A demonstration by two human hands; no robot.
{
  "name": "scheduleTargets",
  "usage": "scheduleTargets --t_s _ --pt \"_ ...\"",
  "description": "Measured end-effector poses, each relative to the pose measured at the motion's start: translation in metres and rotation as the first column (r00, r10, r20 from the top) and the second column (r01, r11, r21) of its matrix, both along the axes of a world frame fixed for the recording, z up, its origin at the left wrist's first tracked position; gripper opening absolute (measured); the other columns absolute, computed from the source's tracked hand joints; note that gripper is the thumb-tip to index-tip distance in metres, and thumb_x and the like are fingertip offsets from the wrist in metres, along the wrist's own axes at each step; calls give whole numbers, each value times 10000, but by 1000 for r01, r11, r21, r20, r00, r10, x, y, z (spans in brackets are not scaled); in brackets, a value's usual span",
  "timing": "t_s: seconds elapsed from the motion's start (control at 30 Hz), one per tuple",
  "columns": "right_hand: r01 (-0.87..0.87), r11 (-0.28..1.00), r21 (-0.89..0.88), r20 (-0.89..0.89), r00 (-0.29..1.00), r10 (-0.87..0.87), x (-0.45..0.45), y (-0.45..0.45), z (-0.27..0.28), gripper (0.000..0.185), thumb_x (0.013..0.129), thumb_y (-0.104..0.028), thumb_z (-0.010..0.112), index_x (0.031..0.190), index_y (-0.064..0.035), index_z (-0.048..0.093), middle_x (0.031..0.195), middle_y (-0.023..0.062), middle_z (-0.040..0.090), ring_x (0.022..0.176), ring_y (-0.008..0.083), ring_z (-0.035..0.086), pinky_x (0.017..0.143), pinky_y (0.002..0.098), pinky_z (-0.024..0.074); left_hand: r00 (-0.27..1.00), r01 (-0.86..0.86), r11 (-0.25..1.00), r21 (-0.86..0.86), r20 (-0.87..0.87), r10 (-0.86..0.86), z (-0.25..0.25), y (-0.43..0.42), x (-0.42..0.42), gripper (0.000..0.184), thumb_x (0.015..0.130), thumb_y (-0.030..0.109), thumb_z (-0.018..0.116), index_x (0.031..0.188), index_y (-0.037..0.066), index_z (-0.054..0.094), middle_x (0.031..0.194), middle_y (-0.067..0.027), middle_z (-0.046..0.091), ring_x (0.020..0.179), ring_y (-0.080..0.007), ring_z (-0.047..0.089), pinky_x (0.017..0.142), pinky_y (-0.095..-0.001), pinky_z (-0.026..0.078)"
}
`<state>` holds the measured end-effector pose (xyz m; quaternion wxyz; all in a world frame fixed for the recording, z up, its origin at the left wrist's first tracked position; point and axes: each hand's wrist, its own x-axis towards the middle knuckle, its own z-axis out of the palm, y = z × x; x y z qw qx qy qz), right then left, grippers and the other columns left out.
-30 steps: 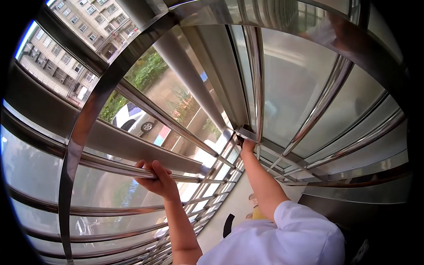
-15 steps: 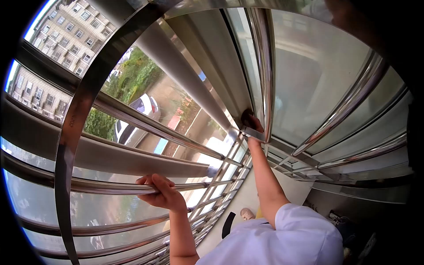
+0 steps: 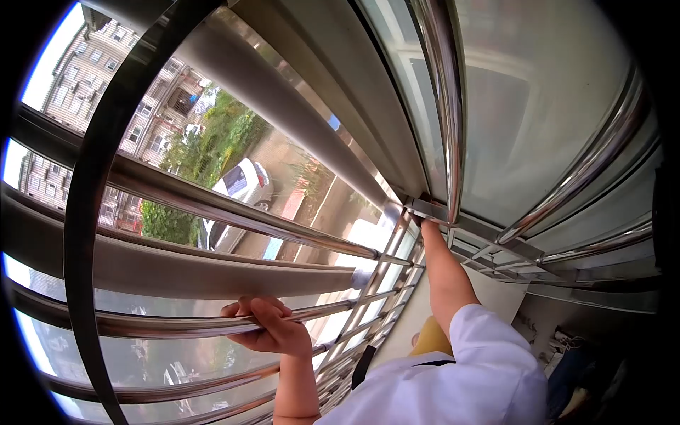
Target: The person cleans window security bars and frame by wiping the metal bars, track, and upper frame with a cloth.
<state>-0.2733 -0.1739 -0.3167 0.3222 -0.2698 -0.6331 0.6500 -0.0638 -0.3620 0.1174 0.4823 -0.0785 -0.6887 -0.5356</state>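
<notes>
My left hand is closed around a shiny metal bar of the window grille, its fingers wrapped over the top. My right arm reaches up to the corner where the grille meets the glass panel. There, my right hand is mostly hidden behind a flat metal crosspiece, so its fingers do not show. Beside that corner stands a grey-beige window frame post, and an upright polished bar runs above the crosspiece.
A curved dark metal strip crosses the bars at left. Behind them runs a thick pale rail. Glass panels with bars stand at right. Outside, below, are a white car, bushes and a building.
The view has shifted, moving the grille and both arms slightly right in the picture. My right hand, partly visible above the crosspiece before, has gone behind it. My left hand keeps its hold on the bar.
</notes>
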Motion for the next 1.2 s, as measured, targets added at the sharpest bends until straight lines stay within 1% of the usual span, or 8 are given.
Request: scheduleTargets --t_s 0.57,0.63,0.7,0.8,0.87,0.93,1.0,1.2 --pt "-118 835 -538 -185 983 20 0 -8 61 279 925 -178 535 1177 -97 622 1103 54 644 967 180 614 824 300 502 1000 4 999 -49 -13 -4 6 6 -2 151 977 91 461 1081 57 356 585 14 386 493 -41 322 477 -191 268" --pt "-275 853 -443 -433 899 64 -9 -6 65 287 897 -67 563 1180 -65 611 1138 70 635 1013 189 603 868 318 490 1000 18 1000 -19 -17 -18 8 4 -2 187 962 58 472 1095 43 341 597 10 398 486 -43 336 464 -191 282" --pt "-277 909 -312 -354 922 159 -12 1 67 305 871 -27 589 1174 -52 608 1142 72 631 1025 191 599 886 324 484 999 29 1000 3 -14 -29 6 2 -1 226 946 25 484 1108 30 326 609 6 410 479 -44 350 451 -191 297" --pt "-711 520 -474 -797 598 90 -4 15 90 353 810 30 655 1154 -30 604 1149 69 623 1042 188 587 912 323 468 999 21 999 -46 -28 -22 5 -2 -2 230 947 27 487 1111 31 327 620 3 414 481 -38 349 451 -188 295" --pt "-795 386 -469 -848 527 54 5 18 102 336 827 0 638 1158 -26 588 1129 77 622 1042 193 583 913 324 461 998 58 998 -12 -40 -58 6 -1 -2 224 945 26 489 1106 33 334 637 3 426 486 -33 355 445 -187 303" --pt "-603 633 -485 -664 725 182 18 17 106 322 844 -29 621 1162 -22 571 1109 85 622 1042 198 579 914 325 453 997 77 997 6 -20 -77 7 0 1 219 941 20 492 1100 37 341 677 -4 444 492 -35 366 441 -189 312" --pt "-273 941 -198 -98 961 258 39 15 116 312 861 -59 605 1166 -19 554 1090 93 621 1042 203 575 915 326 445 994 107 993 38 -12 -107 7 -1 2 215 938 15 494 1094 42 349 718 -12 463 498 -36 376 436 -191 321" --pt "-261 963 71 -4 965 262 144 -5 162 360 890 -162 600 1194 7 507 1052 114 624 1012 217 579 916 310 426 987 156 985 69 -34 -154 -5 -10 0 226 920 -2 517 1073 59 361 861 -48 486 509 -53 411 436 -197 347"
